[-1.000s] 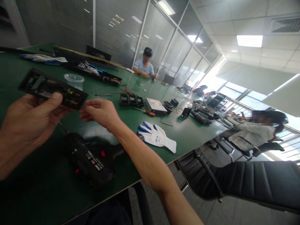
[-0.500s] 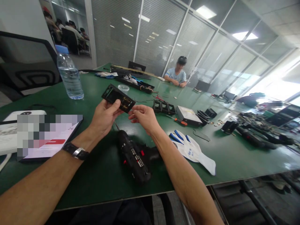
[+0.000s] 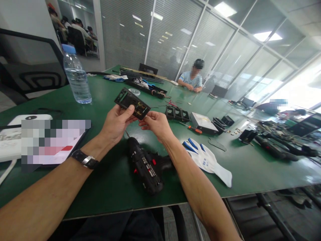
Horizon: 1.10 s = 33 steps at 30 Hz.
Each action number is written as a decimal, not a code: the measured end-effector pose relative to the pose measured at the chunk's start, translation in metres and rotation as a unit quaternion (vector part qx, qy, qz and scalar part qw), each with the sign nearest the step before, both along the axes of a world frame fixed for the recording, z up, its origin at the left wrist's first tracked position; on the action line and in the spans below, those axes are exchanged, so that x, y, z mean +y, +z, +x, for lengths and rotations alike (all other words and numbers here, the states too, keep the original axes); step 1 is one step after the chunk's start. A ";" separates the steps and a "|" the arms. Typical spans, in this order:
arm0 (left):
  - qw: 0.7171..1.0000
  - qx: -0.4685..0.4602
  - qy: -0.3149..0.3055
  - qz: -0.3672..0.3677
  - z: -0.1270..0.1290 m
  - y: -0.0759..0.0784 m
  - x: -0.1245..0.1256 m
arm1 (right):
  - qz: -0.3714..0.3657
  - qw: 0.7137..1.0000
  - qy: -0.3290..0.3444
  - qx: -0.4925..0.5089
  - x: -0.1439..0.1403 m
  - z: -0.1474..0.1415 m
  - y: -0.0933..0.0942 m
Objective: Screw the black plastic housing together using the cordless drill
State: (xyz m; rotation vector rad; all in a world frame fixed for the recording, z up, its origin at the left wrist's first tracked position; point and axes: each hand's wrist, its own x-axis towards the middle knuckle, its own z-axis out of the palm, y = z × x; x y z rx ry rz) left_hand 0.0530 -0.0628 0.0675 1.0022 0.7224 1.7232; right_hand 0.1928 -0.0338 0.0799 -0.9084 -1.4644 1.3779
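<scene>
My left hand grips a black rectangular plastic housing with brass-coloured metal parts inside, its thumb lying across the face. At the housing's lower right corner is my right hand, its fingers pinched together at the edge; whether a small piece sits between them is hidden. A black cordless drill with red switches lies on the table just below both hands, its bit pointing up toward them. Beside my right forearm rests a white work glove with blue fingertips.
On the green table stand a water bottle and a tablet at left. Farther off are a parts tray, black frames, an orange-handled screwdriver and a white-topped box. A person sits across the table.
The housing and both hands appear slightly farther right in the view, partly because the camera has shifted. The housing now covers more of the clear plastic cup behind it. The grip looks the same.
</scene>
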 end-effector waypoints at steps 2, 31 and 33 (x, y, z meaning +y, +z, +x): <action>1.000 -0.004 -0.006 0.001 -0.001 0.000 0.000 | -0.004 1.000 0.006 0.012 -0.001 0.000 0.001; 0.966 0.191 0.140 0.106 -0.002 0.000 -0.003 | -0.099 0.986 0.075 0.114 -0.001 0.002 0.005; 0.943 0.252 0.167 0.140 -0.001 0.004 -0.007 | -0.121 0.979 0.093 0.139 0.000 0.003 0.005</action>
